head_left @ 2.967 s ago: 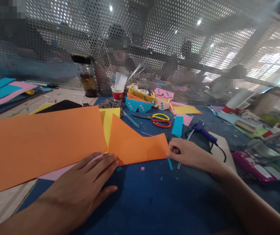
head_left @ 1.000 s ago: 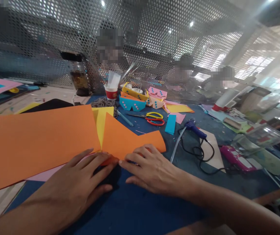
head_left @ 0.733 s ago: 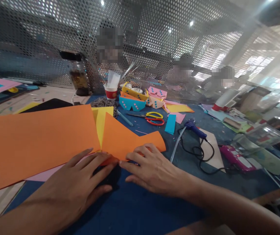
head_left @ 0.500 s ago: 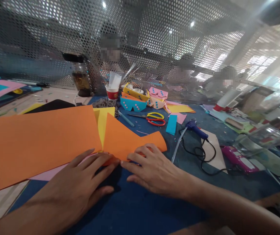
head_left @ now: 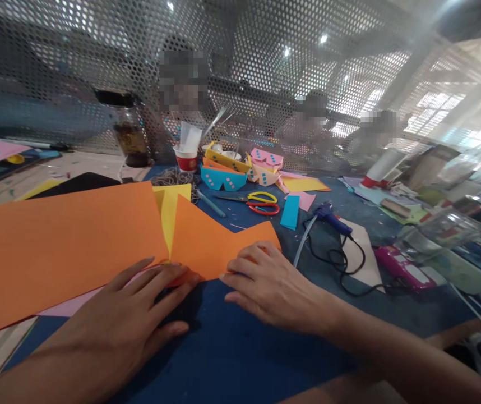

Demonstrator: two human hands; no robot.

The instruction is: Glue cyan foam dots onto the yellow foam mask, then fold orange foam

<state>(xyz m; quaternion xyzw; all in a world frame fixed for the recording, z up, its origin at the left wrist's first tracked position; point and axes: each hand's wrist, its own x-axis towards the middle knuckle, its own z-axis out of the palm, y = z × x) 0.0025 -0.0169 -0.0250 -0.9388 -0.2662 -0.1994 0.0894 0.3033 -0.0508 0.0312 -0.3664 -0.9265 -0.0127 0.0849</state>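
Note:
My left hand [head_left: 139,320] lies palm down with its fingers stretched out, the fingertips pressing on the lower left of an angular cut piece of orange paper [head_left: 204,233]. Flat along that piece's lower right edge rest the fingers of my right hand [head_left: 266,289]; its thumb is apart, over the blue tabletop [head_left: 232,359]. Beside and partly under my left hand are a large orange sheet [head_left: 68,241] and a strip of pink paper [head_left: 64,304]. Yellow paper [head_left: 181,193] shows between the orange pieces. What lies beneath my fingertips is hidden.
Scissors [head_left: 261,197], a blue pen [head_left: 211,203] and folded blue paper [head_left: 290,212] lie beyond the orange piece. At right is a corded glue gun [head_left: 335,220]. Paper glasses [head_left: 223,179], a cup [head_left: 186,160] and a jar [head_left: 129,137] stand before a perforated screen; people sit behind it.
My right hand has slid a little to the right along the orange paper's lower edge, away from my left fingertips. The left hand stays on the paper. The camera has shifted slightly.

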